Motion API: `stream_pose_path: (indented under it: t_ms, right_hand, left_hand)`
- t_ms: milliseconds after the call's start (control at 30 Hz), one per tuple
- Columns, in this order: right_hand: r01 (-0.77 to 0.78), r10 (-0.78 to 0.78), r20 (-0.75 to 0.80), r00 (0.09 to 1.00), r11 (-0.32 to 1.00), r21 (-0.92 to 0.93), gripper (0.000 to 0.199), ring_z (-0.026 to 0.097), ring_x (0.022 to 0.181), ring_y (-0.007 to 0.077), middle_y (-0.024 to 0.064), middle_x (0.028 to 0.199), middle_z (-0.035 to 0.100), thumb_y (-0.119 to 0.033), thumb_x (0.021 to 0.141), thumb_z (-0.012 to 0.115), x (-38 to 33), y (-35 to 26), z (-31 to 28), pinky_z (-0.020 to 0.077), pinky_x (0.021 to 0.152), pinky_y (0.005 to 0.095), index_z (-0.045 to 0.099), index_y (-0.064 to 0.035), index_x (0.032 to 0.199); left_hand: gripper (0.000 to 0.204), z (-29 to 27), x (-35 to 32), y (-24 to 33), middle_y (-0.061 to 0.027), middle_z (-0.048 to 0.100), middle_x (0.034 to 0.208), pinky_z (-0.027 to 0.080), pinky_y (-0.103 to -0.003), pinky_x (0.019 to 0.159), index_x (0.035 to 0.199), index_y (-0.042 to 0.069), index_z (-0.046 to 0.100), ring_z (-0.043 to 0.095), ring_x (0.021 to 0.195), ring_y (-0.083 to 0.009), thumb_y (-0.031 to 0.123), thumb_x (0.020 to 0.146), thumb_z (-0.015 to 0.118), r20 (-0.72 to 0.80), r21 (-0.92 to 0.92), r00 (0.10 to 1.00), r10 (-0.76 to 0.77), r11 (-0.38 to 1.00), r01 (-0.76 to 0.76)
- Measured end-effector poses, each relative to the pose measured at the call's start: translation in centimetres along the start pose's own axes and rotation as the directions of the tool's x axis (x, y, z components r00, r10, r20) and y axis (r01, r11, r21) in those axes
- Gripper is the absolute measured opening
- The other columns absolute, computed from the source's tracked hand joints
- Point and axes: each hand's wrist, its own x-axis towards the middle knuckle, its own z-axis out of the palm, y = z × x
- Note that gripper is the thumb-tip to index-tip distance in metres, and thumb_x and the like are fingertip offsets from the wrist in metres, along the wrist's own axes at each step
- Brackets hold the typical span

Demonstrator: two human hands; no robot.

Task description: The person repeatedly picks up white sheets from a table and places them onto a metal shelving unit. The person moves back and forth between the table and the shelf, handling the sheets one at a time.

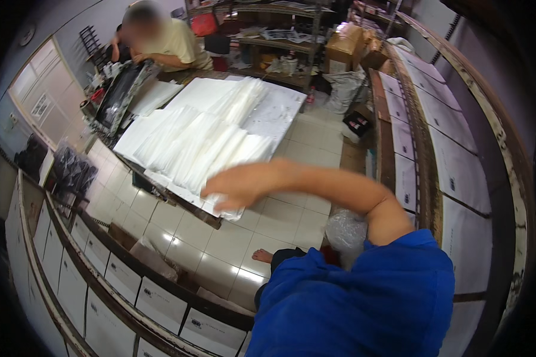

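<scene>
The right hand [241,189] reaches across to the near edge of the surface [280,110], its grip loosely closed on a thin clear bag [226,209] at the stack's 6 o'clock corner. The left hand is out of view. The bags [196,140] lie fanned in overlapping rows, glossy and limp, probably so each peels off singly. At 11 o'clock another person [161,41] handles a dark tray [120,95].

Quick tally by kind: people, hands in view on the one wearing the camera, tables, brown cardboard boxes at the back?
People: 2, the blue-shirted one and a co-worker
Hands: 1, the right hand over the clear bags
Tables: 1
Cardboard boxes: 2
Total: 6
</scene>
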Motion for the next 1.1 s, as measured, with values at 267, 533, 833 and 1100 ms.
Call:
stream_pose_path:
  t_ms: [267,533,833,1100]
  right_hand:
    - [-0.671,0.565,-0.472,0.676,0.738,-0.078,0.041,0.061,0.101,0.0328,0.0204,0.108,0.063,-0.028,0.087,0.059,-23.1,7.5,-8.5,0.0483,0.086,0.0394,0.057,0.0013,0.116]
    - [-1.000,0.725,-0.689,0.005,-0.008,-0.015,0.047,0.052,0.112,0.0411,0.0249,0.116,0.057,-0.025,0.081,0.060,-48.7,8.5,0.6,0.0402,0.099,0.0453,0.055,-0.0016,0.122]
    - [-0.984,0.776,-0.609,-0.165,-0.169,0.050,0.054,0.041,0.125,0.0437,0.0287,0.131,0.045,-0.018,0.084,0.056,-55.3,12.4,6.3,0.0352,0.105,0.0455,0.041,0.0051,0.131]
    - [-0.897,0.781,-0.562,-0.272,-0.418,-0.147,0.083,0.029,0.134,0.0435,0.0302,0.143,0.029,-0.022,0.081,0.068,-49.8,12.4,6.7,0.0263,0.110,0.0498,0.019,-0.0020,0.145]
  left_hand:
    - [0.056,-2.0,-0.8,0.1,-0.0159,0.054,0.128,0.035,-0.054,0.099,0.128,0.006,0.052,0.051,0.114,-0.0390,0.044,0.087,0.059,-0.107,-0.031,0.991,0.085,0.996,-0.089]
    - [0.049,1.2,-2.4,-1.9,-0.0092,0.040,0.143,0.035,-0.049,0.104,0.134,0.018,0.050,0.039,0.130,-0.0282,0.046,0.095,0.049,0.282,0.272,0.950,-0.134,0.961,0.054]
    - [0.045,0.0,-2.2,-1.1,-0.0062,0.043,0.140,0.033,-0.049,0.105,0.126,0.012,0.055,0.037,0.130,-0.0280,0.042,0.094,0.052,0.171,0.135,0.976,-0.133,0.985,0.110]
    - [0.038,-0.3,-2.1,-0.5,-0.0112,0.044,0.137,0.032,-0.050,0.105,0.117,0.007,0.059,0.038,0.130,-0.0293,0.035,0.091,0.058,0.079,0.104,0.990,-0.119,0.988,0.110]
